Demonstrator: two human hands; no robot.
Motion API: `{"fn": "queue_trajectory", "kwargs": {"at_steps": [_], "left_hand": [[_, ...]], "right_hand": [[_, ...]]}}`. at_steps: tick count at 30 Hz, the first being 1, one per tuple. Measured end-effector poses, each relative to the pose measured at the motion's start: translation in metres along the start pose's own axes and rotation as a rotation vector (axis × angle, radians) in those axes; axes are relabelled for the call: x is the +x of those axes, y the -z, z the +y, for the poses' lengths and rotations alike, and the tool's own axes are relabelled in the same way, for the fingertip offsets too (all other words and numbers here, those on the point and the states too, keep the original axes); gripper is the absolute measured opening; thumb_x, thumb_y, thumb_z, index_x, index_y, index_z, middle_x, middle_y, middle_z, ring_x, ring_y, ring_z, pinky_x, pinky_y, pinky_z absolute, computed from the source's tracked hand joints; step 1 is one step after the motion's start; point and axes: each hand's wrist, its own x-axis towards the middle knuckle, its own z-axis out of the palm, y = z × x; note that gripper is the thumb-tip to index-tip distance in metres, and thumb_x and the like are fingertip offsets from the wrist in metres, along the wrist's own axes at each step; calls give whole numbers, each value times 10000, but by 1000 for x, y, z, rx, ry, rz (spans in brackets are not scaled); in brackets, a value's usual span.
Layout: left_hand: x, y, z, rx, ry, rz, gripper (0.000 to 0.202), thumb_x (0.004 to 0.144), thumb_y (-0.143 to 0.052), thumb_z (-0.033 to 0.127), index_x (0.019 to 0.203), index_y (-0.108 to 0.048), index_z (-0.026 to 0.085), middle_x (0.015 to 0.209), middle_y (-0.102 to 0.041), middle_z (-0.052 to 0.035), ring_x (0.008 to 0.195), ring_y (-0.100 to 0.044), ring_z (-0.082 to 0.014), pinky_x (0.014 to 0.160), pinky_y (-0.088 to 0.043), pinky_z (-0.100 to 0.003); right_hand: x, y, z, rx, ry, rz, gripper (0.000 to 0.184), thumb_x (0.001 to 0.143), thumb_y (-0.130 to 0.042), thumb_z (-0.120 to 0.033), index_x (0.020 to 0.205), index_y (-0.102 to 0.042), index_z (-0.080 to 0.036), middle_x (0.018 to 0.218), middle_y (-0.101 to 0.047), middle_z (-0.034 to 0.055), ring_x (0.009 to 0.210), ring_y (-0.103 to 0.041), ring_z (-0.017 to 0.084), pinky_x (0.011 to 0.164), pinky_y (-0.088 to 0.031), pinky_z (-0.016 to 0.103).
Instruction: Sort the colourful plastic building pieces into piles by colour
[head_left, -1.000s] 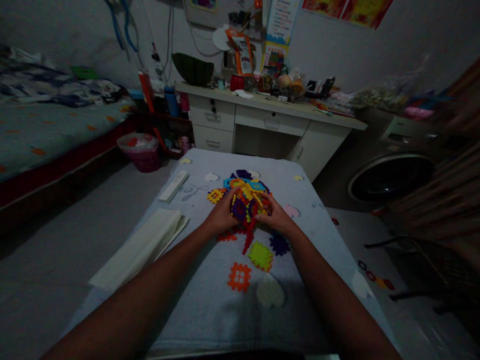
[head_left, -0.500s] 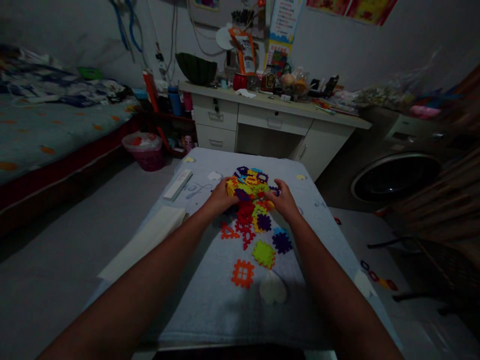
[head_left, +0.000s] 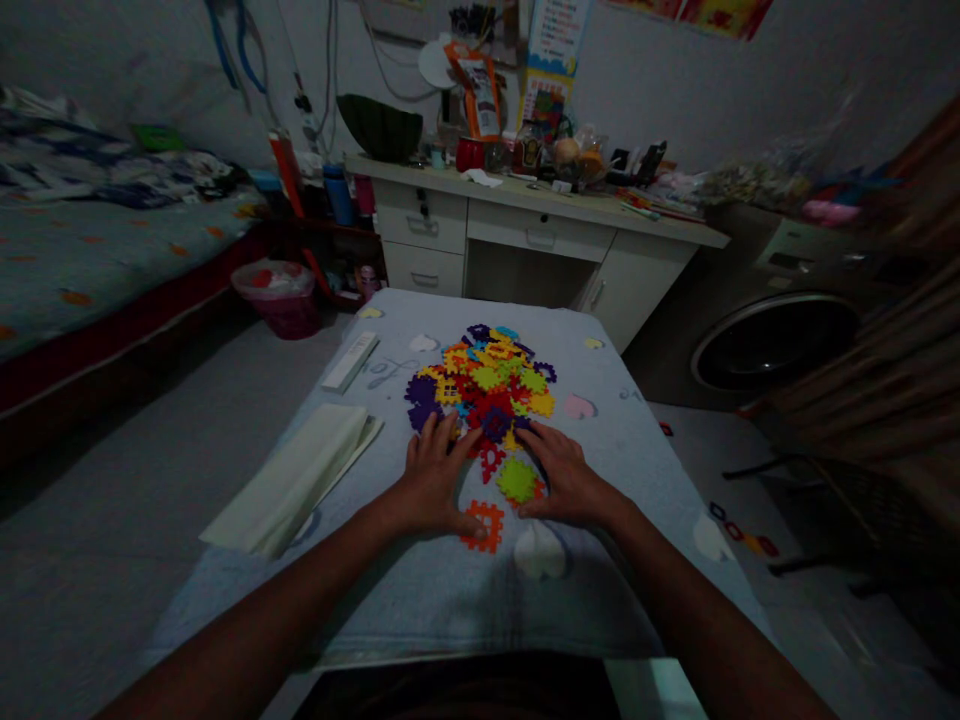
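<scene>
A heap of colourful interlocking plastic tiles [head_left: 491, 385] lies on the cloth-covered table [head_left: 397, 610]. My left hand [head_left: 439, 475] rests spread at the heap's near left edge, its thumb on an orange window-shaped tile [head_left: 489, 528]. On the other side, my right hand [head_left: 562, 470] has its fingers apart, the fingertips by a purple tile [head_left: 496, 424] and the thumb near a lime-green tile [head_left: 517, 481]. The green tile lies between both hands, overlapping an orange one. Purple tiles [head_left: 422, 398] sit at the heap's left side, beyond my left fingers.
Left on the table are a folded pale sheet [head_left: 292, 480] and a white narrow box [head_left: 351, 362]. Beyond stands a cluttered white desk [head_left: 540, 232], with a washing machine [head_left: 772, 300] to its right. A pink bin [head_left: 281, 305] stands beside the bed [head_left: 112, 250].
Both hands have drawn back from the heap's middle toward me and spread out. The heap now lies flatter and wider, with purple tiles showing at its left. The view has shifted slightly.
</scene>
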Motion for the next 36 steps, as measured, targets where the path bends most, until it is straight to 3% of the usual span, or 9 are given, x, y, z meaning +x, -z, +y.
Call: {"fn": "queue_trajectory", "kwargs": {"at_steps": [3,6,12,17,22,27,31,36], "left_hand": [[-1,-4,10,68,-33,25,1197,463,-840,669,1493,-379,269,1631,-141,-197,1472,-58,-511,1120,-152,-702],[5,-1,16,86,-41,71,935,613,-799,578,1426,-468,255,1604,-247,-182,1448,-241,-434,1113,-260,-626],[26,6,6,88,-56,125,706,644,-794,519,1272,-587,272,1526,-394,-138,1320,-430,-389,996,-415,-551],[40,15,-3,56,-59,261,501,772,-698,456,1200,-615,210,1422,-482,-135,1208,-486,-331,998,-427,-467],[52,20,-4,136,79,312,718,697,-728,512,1333,-526,250,1358,-538,-140,1250,-408,-400,1002,-350,-552],[67,17,-2,171,41,257,743,721,-684,395,1398,-455,190,1253,-614,-179,1168,-467,-396,948,-378,-542],[79,17,-3,124,-16,272,729,744,-653,303,1424,-423,175,1252,-625,-157,1160,-485,-362,913,-444,-479],[99,24,-4,-48,-51,371,742,736,-641,244,1435,-399,187,1343,-581,-123,1197,-519,-322,1011,-443,-462]], "right_hand": [[11,-3,-3,-25,16,85,931,713,-771,-488,1511,-361,-238,1536,-374,155,1397,-342,356,1123,-287,566],[22,-1,0,-33,50,125,856,697,-780,-433,1453,-444,-214,1464,-449,154,1340,-400,345,1103,-328,541],[49,6,6,44,141,238,585,761,-629,-191,1340,-539,-200,1297,-569,132,1216,-509,276,1073,-390,462],[83,14,12,75,58,371,445,781,-619,-204,1225,-605,-190,1200,-619,133,1150,-541,282,1037,-412,471],[109,10,6,74,-46,327,563,778,-665,-303,1311,-547,-164,1274,-599,151,1187,-535,297,1055,-389,477],[121,0,-7,147,-39,308,744,709,-690,-263,1407,-462,-145,1387,-530,168,1271,-490,308,1113,-343,468],[128,1,-7,299,-19,338,749,657,-652,-179,1385,-478,-164,1323,-572,130,1194,-547,273,1084,-393,452],[140,15,-7,515,-7,353,591,673,-589,-152,1262,-562,-198,1161,-656,45,1018,-623,208,965,-492,374]]}}
